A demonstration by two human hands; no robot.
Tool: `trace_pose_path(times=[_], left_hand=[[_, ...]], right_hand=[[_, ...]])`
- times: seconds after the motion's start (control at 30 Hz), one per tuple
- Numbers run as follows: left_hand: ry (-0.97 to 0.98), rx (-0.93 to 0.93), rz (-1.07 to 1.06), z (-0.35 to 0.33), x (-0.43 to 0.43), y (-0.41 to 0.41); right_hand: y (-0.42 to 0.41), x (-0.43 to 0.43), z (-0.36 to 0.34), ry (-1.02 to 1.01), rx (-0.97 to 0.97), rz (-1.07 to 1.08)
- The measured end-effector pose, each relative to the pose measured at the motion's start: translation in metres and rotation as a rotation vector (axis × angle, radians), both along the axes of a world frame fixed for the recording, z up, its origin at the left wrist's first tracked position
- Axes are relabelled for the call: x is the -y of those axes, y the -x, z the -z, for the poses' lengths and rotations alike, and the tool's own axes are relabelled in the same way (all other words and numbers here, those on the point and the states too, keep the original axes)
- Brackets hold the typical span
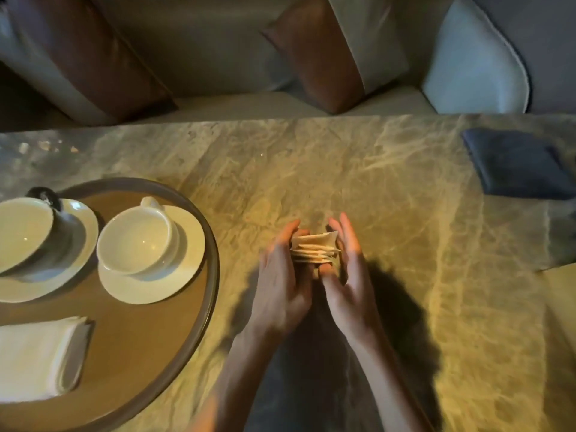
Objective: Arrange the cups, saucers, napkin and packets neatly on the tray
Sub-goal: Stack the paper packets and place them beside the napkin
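Both cups (137, 241) on saucers (151, 280) and the folded napkin (40, 358) already sit on the tray (205, 307), while the left hand (280, 285) and right hand (349, 269) clasp the packets (314, 249) over the surface (405, 213), seemingly the last items to place.

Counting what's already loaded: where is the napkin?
Head view, lower left: the folded white napkin lies on the tray, just nearer than the two cups.
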State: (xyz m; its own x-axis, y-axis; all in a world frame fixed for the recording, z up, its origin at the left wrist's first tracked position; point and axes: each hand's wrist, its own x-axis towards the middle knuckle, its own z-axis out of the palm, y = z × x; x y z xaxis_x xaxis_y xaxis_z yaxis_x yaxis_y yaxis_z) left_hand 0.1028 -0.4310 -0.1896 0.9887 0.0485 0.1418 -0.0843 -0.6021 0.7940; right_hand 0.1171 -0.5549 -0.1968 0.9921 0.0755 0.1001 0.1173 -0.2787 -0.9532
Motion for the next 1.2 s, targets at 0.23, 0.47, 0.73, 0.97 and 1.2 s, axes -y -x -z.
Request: trace_pose_path(times=[0.23,0.47,0.73,0.97,1.2], left_hand=[[0.037,0.053,0.011,0.013,0.0,-0.002],[0.022,0.029,0.077,0.014,-0.001,0.0],[-0.173,0.086,-0.009,0.014,0.005,0.001],[-0.279,-0.006,-0.06,0.023,0.004,-0.007],[-0.042,-0.32,-0.069,-0.056,0.0,-0.003]], right_hand=[[-0.003,-0.003,0.025,0.022,0.039,0.0],[-0.001,-0.008,0.02,0.138,0.065,-0.053],[0.004,-0.021,0.015,0.47,0.256,0.115],[-0.003,-0.024,0.02,0.587,0.172,0.129],[-0.003,-0.012,-0.032,0.25,-0.16,-0.009]])
